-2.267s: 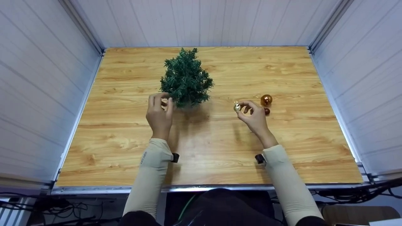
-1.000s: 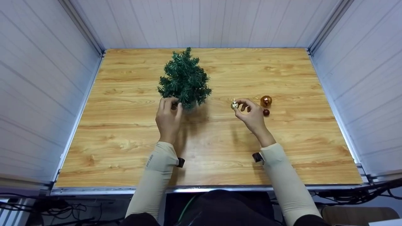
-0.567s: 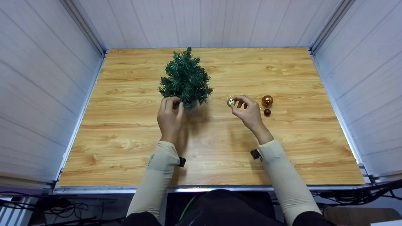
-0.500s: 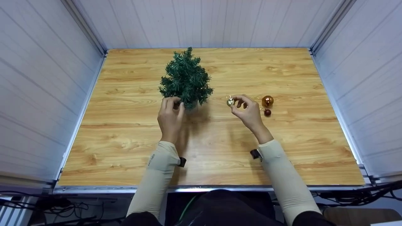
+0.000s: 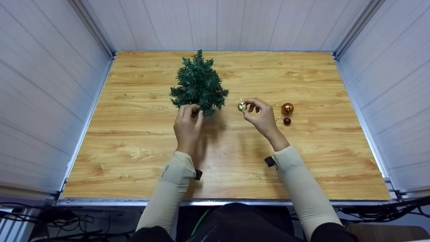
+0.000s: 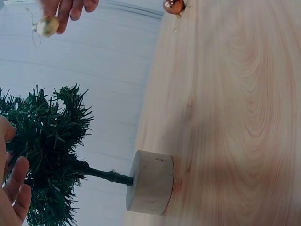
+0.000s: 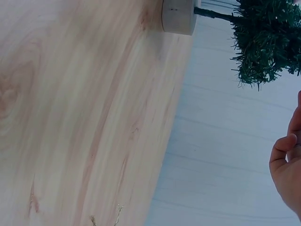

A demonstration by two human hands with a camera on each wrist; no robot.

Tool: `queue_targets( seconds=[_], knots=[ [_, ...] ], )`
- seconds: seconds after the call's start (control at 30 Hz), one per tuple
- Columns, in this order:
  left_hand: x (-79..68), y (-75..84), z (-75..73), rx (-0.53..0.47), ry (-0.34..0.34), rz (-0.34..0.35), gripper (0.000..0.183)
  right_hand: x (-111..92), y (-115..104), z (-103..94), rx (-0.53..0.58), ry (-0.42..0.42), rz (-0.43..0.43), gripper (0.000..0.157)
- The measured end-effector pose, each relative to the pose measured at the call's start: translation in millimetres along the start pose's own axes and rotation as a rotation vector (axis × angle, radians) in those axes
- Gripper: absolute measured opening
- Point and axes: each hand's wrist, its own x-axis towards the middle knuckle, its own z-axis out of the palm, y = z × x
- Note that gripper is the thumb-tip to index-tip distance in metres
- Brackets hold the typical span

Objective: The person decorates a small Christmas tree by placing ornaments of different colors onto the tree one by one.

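A small green artificial Christmas tree (image 5: pixel 200 79) stands upright left of the table's middle on a round pale wooden base (image 6: pixel 153 182). My left hand (image 5: pixel 188 127) is at its lower front branches, thumb and fingers curled round a branch tip; foliage partly hides the fingertips. To the tree's right, above the table, my right hand (image 5: pixel 262 117) pinches a small shiny gold bauble (image 5: pixel 242 106) between thumb and fingertips. A thin hanging loop rises from the bauble, which also shows beside the right fingers (image 6: pixel 65 10) in the left wrist view.
Right of my right hand, a larger copper-orange bauble (image 5: pixel 287 108) and a small dark red bauble (image 5: pixel 287 121) lie on the wooden table (image 5: pixel 319 161), their thin gold strings beside them. Pale panels (image 5: pixel 231 23) wall the table at the back and both sides.
My right hand has carried the gold bauble leftward, closer to the tree. My left hand has moved right along the tree's lower front, and the tree has turned slightly.
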Motion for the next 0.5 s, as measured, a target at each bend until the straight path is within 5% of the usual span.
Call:
queue_targets(
  seconds=[0.5],
  knots=[
    [4.2, 3.0, -0.3, 0.022, 0.006, 0.031, 0.014, 12, -10, 9.1, 0.008, -0.040, -0.023, 0.023]
  ],
)
